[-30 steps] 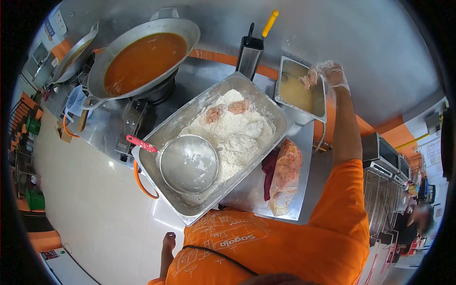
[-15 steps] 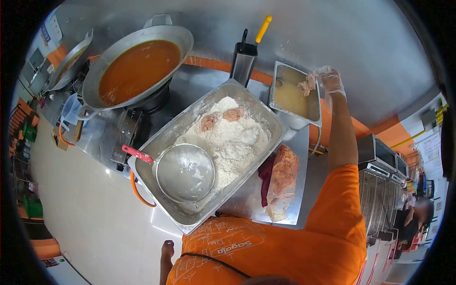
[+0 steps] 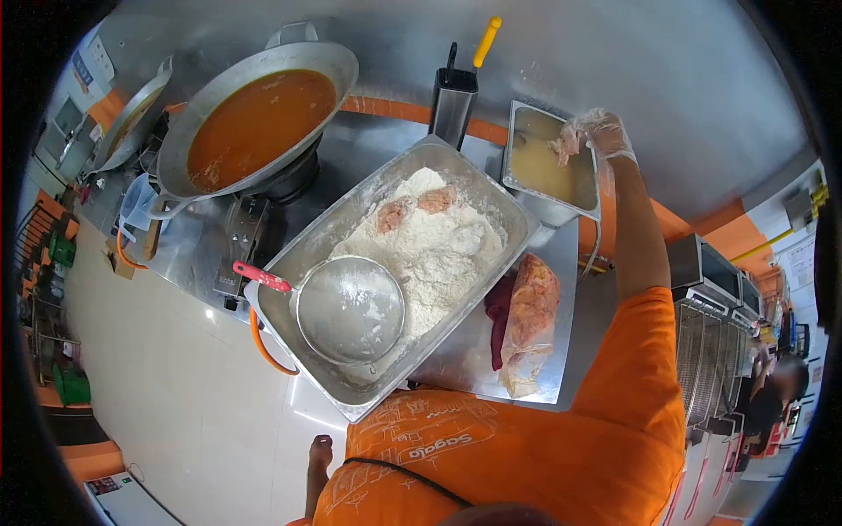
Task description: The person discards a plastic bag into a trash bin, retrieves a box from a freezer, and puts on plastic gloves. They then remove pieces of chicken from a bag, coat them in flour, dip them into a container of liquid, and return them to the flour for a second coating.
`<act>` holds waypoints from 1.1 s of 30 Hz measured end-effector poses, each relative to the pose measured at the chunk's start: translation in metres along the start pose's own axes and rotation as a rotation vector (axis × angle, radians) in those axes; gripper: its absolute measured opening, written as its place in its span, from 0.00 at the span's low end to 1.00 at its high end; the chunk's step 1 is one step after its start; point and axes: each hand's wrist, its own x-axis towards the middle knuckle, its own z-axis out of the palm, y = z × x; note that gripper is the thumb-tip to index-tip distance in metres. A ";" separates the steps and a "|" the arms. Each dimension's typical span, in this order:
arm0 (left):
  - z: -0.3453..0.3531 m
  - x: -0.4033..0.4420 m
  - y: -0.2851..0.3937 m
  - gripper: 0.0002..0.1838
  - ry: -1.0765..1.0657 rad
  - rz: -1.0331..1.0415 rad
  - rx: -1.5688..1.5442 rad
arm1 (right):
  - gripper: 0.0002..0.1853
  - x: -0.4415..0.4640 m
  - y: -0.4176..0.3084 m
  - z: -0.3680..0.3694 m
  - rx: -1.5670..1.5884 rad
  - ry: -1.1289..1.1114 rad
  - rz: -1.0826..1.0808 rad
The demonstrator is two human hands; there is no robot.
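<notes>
My right hand [image 3: 605, 136], in a clear plastic glove, is closed on a piece of raw meat [image 3: 566, 145] above a rectangular metal container [image 3: 553, 206] of cloudy yellowish liquid. My left hand [image 3: 322, 450] hangs low beside the orange shirt, away from the food; its fingers are too small to make out. A large metal tray [image 3: 351, 405] holds white flour [image 3: 438, 254], a red-handled sieve [image 3: 351, 309] and two meat pieces [image 3: 412, 207] lying on the flour. Right of the tray lie a bag of raw meat [image 3: 531, 316] and a dark red cloth [image 3: 498, 320].
A wide pan [image 3: 338, 66] of orange-brown liquid sits on a burner at the left, with another pan [image 3: 132, 131] beyond. A metal holder [image 3: 453, 105] with a yellow-handled tool stands behind the tray. Wire baskets [image 3: 702, 359] and a person [image 3: 772, 399] are at the right.
The camera view has shifted slightly. My right hand stays over the liquid container with the meat, and the pieces on the flour have not moved.
</notes>
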 end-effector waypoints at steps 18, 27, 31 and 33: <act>-0.003 -0.007 -0.005 0.15 0.028 -0.081 0.051 | 0.08 0.010 -0.035 -0.002 0.881 0.018 0.385; 0.001 -0.010 -0.013 0.15 0.004 -0.103 0.056 | 0.12 0.038 -0.158 -0.053 1.468 0.157 0.163; 0.002 -0.017 -0.010 0.15 0.036 -0.116 -0.023 | 0.10 0.034 -0.230 0.006 1.712 0.274 0.048; 0.003 -0.022 -0.012 0.14 0.033 -0.112 -0.040 | 0.14 0.026 -0.252 0.003 1.192 -0.289 -0.010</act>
